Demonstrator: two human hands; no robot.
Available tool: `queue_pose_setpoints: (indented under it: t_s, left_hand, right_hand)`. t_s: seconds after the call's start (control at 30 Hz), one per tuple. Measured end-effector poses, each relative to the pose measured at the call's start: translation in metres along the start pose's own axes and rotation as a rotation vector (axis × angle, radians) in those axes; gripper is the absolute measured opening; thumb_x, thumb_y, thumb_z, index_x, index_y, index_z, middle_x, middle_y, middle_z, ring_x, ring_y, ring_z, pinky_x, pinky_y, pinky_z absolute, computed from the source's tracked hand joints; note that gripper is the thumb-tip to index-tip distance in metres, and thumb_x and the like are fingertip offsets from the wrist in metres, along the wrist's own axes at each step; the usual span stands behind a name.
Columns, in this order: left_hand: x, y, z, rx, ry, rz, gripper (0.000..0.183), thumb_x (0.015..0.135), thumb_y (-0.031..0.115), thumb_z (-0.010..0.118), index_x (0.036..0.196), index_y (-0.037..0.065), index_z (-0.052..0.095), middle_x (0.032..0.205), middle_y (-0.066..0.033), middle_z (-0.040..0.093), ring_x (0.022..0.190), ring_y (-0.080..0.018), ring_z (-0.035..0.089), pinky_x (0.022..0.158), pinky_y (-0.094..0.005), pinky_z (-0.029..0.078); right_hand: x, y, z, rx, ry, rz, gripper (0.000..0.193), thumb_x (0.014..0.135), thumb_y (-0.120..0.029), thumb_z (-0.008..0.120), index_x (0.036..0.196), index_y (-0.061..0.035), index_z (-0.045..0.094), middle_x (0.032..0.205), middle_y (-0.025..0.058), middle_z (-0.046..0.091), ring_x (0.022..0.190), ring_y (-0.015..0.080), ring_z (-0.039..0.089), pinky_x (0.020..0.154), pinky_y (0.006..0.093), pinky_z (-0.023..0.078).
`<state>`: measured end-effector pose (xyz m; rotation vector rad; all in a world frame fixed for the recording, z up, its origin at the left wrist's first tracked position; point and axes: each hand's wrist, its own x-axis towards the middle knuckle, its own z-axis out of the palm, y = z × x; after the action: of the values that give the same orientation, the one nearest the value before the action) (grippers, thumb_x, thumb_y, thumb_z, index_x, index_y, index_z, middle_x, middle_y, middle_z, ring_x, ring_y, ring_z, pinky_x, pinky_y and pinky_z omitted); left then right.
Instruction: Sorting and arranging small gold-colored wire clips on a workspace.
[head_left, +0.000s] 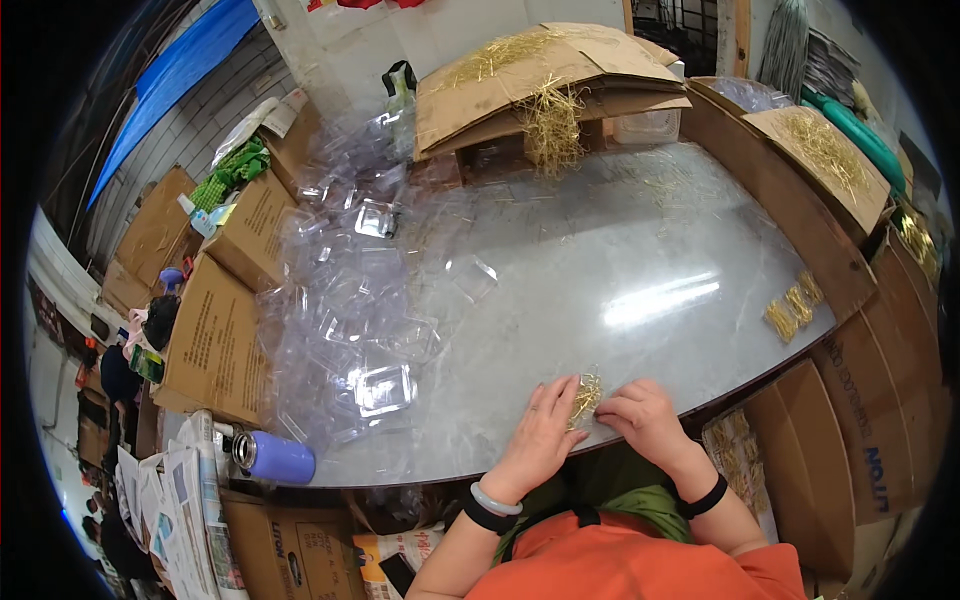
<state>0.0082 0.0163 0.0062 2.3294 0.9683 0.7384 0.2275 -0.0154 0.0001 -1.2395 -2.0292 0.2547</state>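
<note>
At the table's near edge, my left hand holds a small bundle of thin gold strands between its straightened fingers and its thumb. Close on the bundle's right side is my right hand, its fingers bent and pressed together at the tips. Whatever those fingertips pinch is too small to make out. Several tied gold bundles lie in a group toward the table's right edge. A larger clump of loose gold strands hangs from the cardboard shelf at the far side.
Many clear plastic boxes are heaped along the table's left side, one clear box apart. A purple bottle lies at the near left corner. Cardboard cartons border the left; a cardboard wall edges the right.
</note>
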Motion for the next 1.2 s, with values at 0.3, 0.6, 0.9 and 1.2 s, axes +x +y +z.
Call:
queue_pose_setpoints:
  t_s: [0.3, 0.6, 0.9, 1.2]
  left_hand:
    - [-0.006, -0.003, 0.003, 0.109, 0.059, 0.005, 0.080, 0.088, 0.019, 0.076, 0.151, -0.005, 0.034, 0.146, -0.0252, 0.044, 0.141, -0.0481, 0.036, 0.119, -0.0551, 0.029]
    - [-0.005, -0.002, 0.008, 0.169, 0.063, 0.016, 0.072, 0.091, 0.023, 0.072, 0.150, -0.002, 0.039, 0.141, -0.0218, 0.049, 0.140, -0.0423, 0.040, 0.120, -0.0556, 0.028]
    - [-0.004, 0.008, 0.010, 0.274, 0.103, 0.010, 0.065, 0.092, 0.024, 0.070, 0.147, -0.001, 0.044, 0.139, -0.0183, 0.052, 0.138, -0.0399, 0.043, 0.118, -0.0547, 0.032]
    - [-0.005, 0.009, 0.013, 0.295, 0.110, 0.007, 0.059, 0.095, 0.022, 0.068, 0.145, -0.001, 0.046, 0.138, -0.0186, 0.052, 0.138, -0.0402, 0.043, 0.117, -0.0545, 0.033]
  right_hand:
    - [0.007, -0.007, -0.026, -0.134, -0.012, -0.013, 0.017, 0.077, -0.011, 0.081, 0.092, -0.0098, 0.073, 0.085, 0.0052, 0.065, 0.085, 0.0268, 0.061, 0.079, 0.0392, 0.051]
    - [0.035, -0.010, -0.014, -0.217, -0.013, 0.045, 0.019, 0.080, -0.006, 0.072, 0.098, -0.0092, 0.071, 0.095, 0.0064, 0.065, 0.097, 0.0289, 0.060, 0.086, 0.0411, 0.049]
    - [0.021, -0.010, -0.010, -0.292, -0.022, 0.109, 0.019, 0.080, -0.002, 0.069, 0.098, -0.0071, 0.070, 0.099, 0.0073, 0.067, 0.097, 0.0298, 0.061, 0.084, 0.0416, 0.048]
    - [0.005, -0.024, -0.003, 0.098, 0.104, 0.321, 0.034, 0.080, 0.004, 0.063, 0.113, -0.0053, 0.069, 0.107, 0.0143, 0.069, 0.096, 0.0334, 0.064, 0.080, 0.0407, 0.052]
